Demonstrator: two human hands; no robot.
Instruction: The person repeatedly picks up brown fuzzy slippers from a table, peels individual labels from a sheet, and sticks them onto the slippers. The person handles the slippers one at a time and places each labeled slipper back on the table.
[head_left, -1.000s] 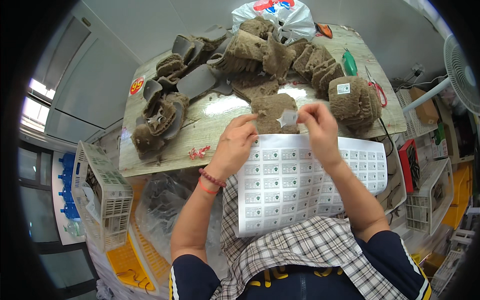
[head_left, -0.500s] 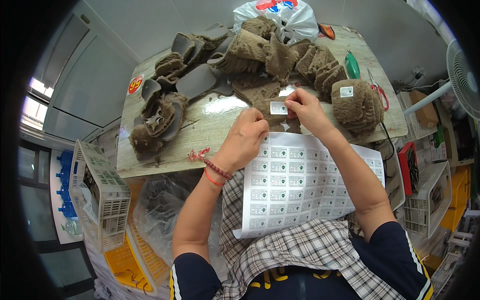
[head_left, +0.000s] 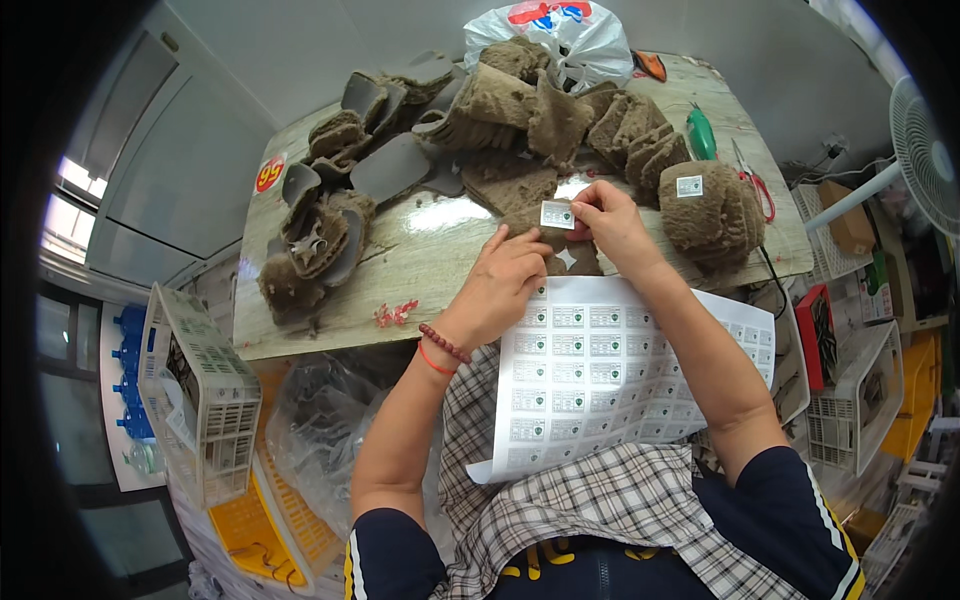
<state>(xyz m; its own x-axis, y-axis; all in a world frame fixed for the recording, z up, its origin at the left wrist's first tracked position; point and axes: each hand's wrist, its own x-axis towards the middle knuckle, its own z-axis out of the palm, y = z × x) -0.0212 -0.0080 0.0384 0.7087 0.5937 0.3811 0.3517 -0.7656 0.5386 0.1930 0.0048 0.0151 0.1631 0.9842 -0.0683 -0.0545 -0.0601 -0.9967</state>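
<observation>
My right hand (head_left: 615, 225) pinches a small white sticker label (head_left: 556, 214) with a dark green mark by its right edge, over a brown fuzzy pad (head_left: 586, 264). Beside it, my left hand (head_left: 497, 275) rests with its fingers stretched out, fingertips at the pad's left side. A white star-shaped spot (head_left: 566, 257) shows on the pad. A large sheet of printed labels (head_left: 575, 385) hangs from the table's near edge over my lap, partly behind my right forearm. To the right stands a stack of brown pads (head_left: 712, 225), its top one bearing a similar label (head_left: 690, 187).
Heaped brown and grey curved pads (head_left: 500, 100) cover the table's back and left. A plastic bag (head_left: 560, 40), a green-handled tool (head_left: 702, 134) and red-handled scissors (head_left: 765, 195) lie farther back. Crates (head_left: 205, 410) stand left; a white fan (head_left: 920, 145) is at right.
My left hand has let go of the label sheet's upper corner, and its fingers have spread flat toward the pad. The sheet has slipped slightly down; my right hand still pinches the label.
</observation>
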